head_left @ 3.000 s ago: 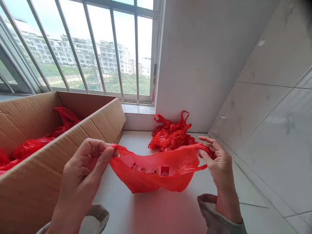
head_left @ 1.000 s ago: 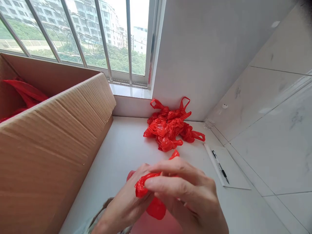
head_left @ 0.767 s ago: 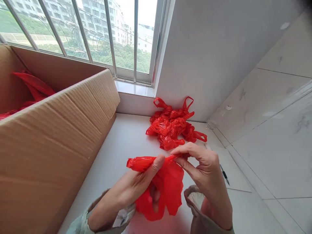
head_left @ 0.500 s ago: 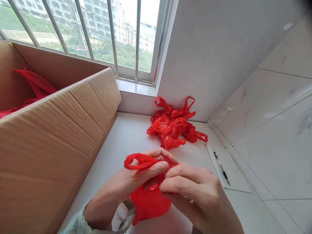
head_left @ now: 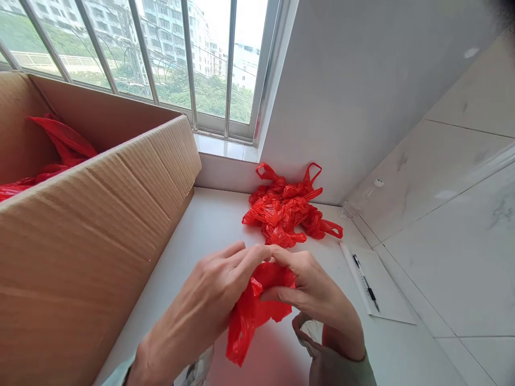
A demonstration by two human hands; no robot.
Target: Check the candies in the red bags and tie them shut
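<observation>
Bag is at lower centre of the frame, the grip of left hand and right hand closed on it. Other bags lie heaped at centre on the surface; a box fills the left.

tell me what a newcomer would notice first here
Probably the red plastic bag bunched between the left fingers and right fingers, low in the centre. Behind it, crumpled red plastic bags lie heaped near the grey wall. A large open cardboard box stands at left.
</observation>
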